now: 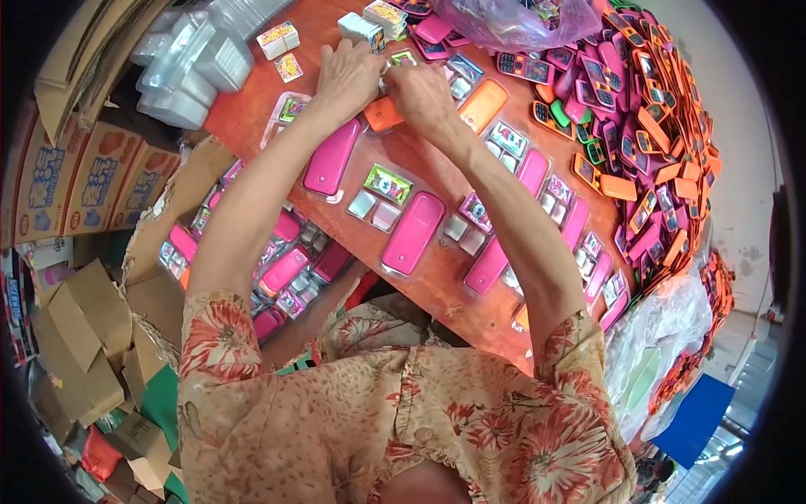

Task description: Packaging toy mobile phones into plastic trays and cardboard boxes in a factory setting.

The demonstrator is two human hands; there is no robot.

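At the far side of the red table, my left hand bends its fingers downward just in front of a stack of white-edged cards. My right hand is close beside it, fingers curled in. Whatever either hand grips is hidden under the fingers. Beneath and between them lies an orange toy phone. Nearer me are a clear plastic tray with a pink toy phone and another filled tray, holding a pink phone, a green picture card and small white pieces.
Nested clear trays stand at the back left. A heap of orange and pink toy phones covers the right side. More filled trays line the table's near edge. An open carton of packed trays stands to the left, below the tabletop.
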